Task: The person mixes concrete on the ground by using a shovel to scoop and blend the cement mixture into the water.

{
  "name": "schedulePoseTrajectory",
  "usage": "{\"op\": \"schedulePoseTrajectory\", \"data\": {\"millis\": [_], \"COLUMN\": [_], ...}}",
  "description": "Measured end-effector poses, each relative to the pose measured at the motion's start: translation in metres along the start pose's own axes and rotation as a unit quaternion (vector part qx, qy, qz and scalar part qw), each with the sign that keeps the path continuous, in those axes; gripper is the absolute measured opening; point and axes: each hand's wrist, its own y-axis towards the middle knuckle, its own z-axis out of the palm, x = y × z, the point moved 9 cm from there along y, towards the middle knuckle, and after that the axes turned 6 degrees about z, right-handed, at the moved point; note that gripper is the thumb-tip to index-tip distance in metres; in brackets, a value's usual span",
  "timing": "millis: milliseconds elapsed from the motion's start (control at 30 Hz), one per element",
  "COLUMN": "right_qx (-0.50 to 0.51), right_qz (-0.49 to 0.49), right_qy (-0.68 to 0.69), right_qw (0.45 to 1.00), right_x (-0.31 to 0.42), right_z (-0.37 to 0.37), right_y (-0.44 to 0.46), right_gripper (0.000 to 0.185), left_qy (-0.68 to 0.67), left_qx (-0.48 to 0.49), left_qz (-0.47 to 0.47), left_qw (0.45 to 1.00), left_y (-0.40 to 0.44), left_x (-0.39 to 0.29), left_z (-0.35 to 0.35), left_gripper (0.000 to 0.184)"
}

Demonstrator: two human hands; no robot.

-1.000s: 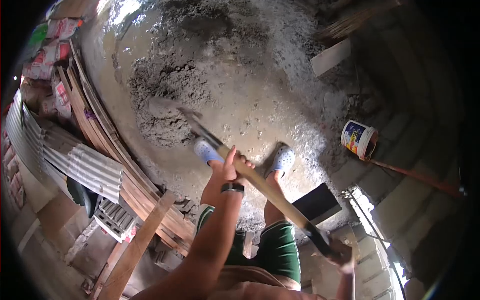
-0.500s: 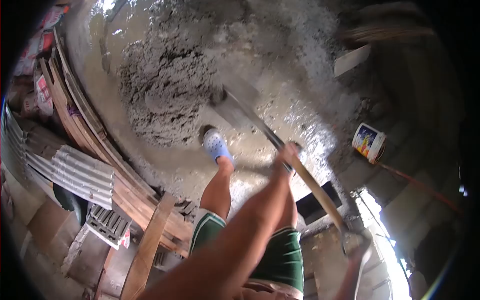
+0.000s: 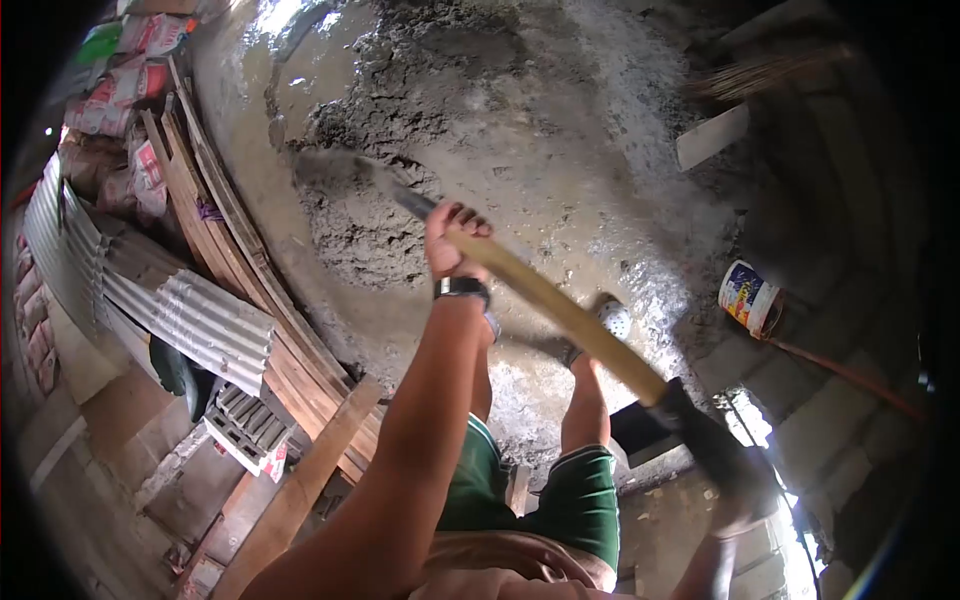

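My left hand (image 3: 455, 240) is wrapped around the lower shaft of a shovel (image 3: 560, 312), with a dark band on that wrist. At the top end of the wooden shaft, my right hand (image 3: 745, 505) is closed around the dark grip, partly blurred. The shovel slants across in front of me, its blade smeared by motion at the pile of wet grey mortar (image 3: 365, 235). How much mortar sits on the blade, I cannot tell.
Long wooden planks (image 3: 235, 270), corrugated sheets (image 3: 190, 325) and a hollow block (image 3: 245, 430) lie on the left, with cement bags (image 3: 120, 95) behind. To the right are a paint bucket (image 3: 750, 298), a board (image 3: 712, 137) and a dark box (image 3: 640, 430).
The shovel blade has swung left into the mortar pile. My left hand has moved up and left with the shaft, and my view has shifted somewhat.
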Motion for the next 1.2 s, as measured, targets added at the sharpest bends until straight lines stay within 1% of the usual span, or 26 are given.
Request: {"op": "schedulePoseTrajectory", "data": {"millis": [67,100,133,167,233,267,300,333,367,433,467,500,533,567,600,667,733,767,800,867,933,967,1033,1067,1133,1200], "right_qx": [0.111,0.28,0.434,0.373,0.372,0.382,0.397,0.437,0.392,0.136,0.028,0.005,-0.008,-0.039,-0.062,-0.102,-0.118,-0.112,-0.099,-0.048,0.032,0.026,0.024,0.035,0.029,0.022], "right_qz": [-0.117,-0.155,-0.186,-0.167,-0.095,-0.057,-0.007,0.179,0.279,0.53,0.59,0.647,0.682,0.695,0.695,0.691,0.681,0.677,0.671,0.655,0.634,0.637,0.693,0.713,0.659,0.619], "right_qy": [0.133,0.01,-0.113,-0.05,0.047,0.05,0.086,0.028,0.084,0.244,0.275,0.253,0.266,0.236,0.199,0.133,0.091,0.081,0.075,0.086,0.128,0.115,0.086,0.093,0.218,0.265], "right_qw": [0.978,0.947,0.874,0.911,0.922,0.921,0.914,0.881,0.873,0.8,0.759,0.719,0.681,0.678,0.689,0.703,0.717,0.723,0.731,0.749,0.762,0.762,0.715,0.694,0.719,0.739], "right_x": [0.061,0.044,0.014,0.008,-0.019,-0.04,-0.057,-0.075,-0.098,-0.151,-0.164,-0.168,-0.175,-0.183,-0.186,-0.188,-0.186,-0.189,-0.195,-0.216,-0.241,-0.233,-0.188,-0.155,-0.118,-0.117], "right_z": [0.021,0.062,0.103,0.088,0.069,0.048,0.023,-0.002,-0.027,-0.084,-0.108,-0.133,-0.153,-0.175,-0.192,-0.222,-0.225,-0.219,-0.206,-0.159,-0.079,-0.03,0.098,0.15,0.224,0.245], "right_y": [-0.001,-0.033,-0.08,-0.091,-0.095,-0.106,-0.113,-0.114,-0.119,-0.161,-0.177,-0.185,-0.197,-0.206,-0.211,-0.218,-0.216,-0.216,-0.214,-0.216,-0.226,-0.223,-0.221,-0.225,-0.227,-0.234], "right_gripper": [0.025,0.026,0.029,0.03,0.031,0.032,0.033,0.031,0.029,0.031,0.035,0.035,0.028,0.027,0.026,0.024,0.023,0.022,0.021,0.02,0.02,0.018,0.016,0.014,0.019,0.023], "left_qy": [0.153,0.205,0.249,0.289,0.31,0.306,0.229,0.148,0.093,0.13,0.064,-0.058,-0.045,0.04,0.139,0.008,-0.007,0.023,0.018,-0.011,0.017,0.033,0.091,0.132,0.229,0.251], "left_qx": [-0.137,-0.162,-0.222,-0.28,-0.24,-0.252,-0.232,-0.197,-0.189,-0.178,-0.161,-0.219,-0.261,-0.306,-0.346,-0.331,-0.41,-0.414,-0.421,-0.35,-0.308,-0.282,-0.276,-0.309,-0.385,-0.322], "left_qz": [0.058,0.039,0.017,-0.001,0.009,0.005,-0.01,-0.014,-0.003,-0.015,-0.075,-0.167,-0.18,-0.15,-0.168,-0.222,-0.28,-0.291,-0.291,-0.117,-0.115,-0.095,-0.037,-0.03,-0.072,-0.094], "left_qw": [0.977,0.964,0.943,0.916,0.92,0.918,0.946,0.969,0.978,0.975,0.982,0.959,0.947,0.939,0.913,0.917,0.868,0.862,0.859,0.929,0.944,0.954,0.956,0.941,0.891,0.908], "left_y": [-0.019,-0.014,-0.021,-0.038,-0.083,-0.104,-0.14,-0.153,-0.155,-0.156,-0.162,-0.18,-0.196,-0.218,-0.248,-0.295,-0.33,-0.334,-0.333,-0.286,-0.231,-0.197,-0.126,-0.102,-0.07,-0.058], "left_x": [-0.017,-0.015,-0.009,-0.006,0.021,0.035,0.053,0.066,0.07,0.104,0.148,0.199,0.239,0.271,0.295,0.326,0.348,0.348,0.331,0.246,0.207,0.179,0.073,0.018,-0.052,-0.073], "left_z": [-0.045,-0.108,-0.171,-0.209,-0.169,-0.144,-0.117,-0.098,-0.096,-0.121,-0.14,-0.156,-0.194,-0.232,-0.253,-0.226,-0.254,-0.275,-0.28,-0.274,-0.358,-0.391,-0.446,-0.467,-0.507,-0.486], "left_gripper": [0.02,0.018,0.017,0.016,0.021,0.021,0.022,0.024,0.024,0.02,0.021,0.019,0.012,0.011,0.013,0.015,0.017,0.02,0.02,0.02,0.025,0.02,0.015,0.016,0.028,0.03]}}
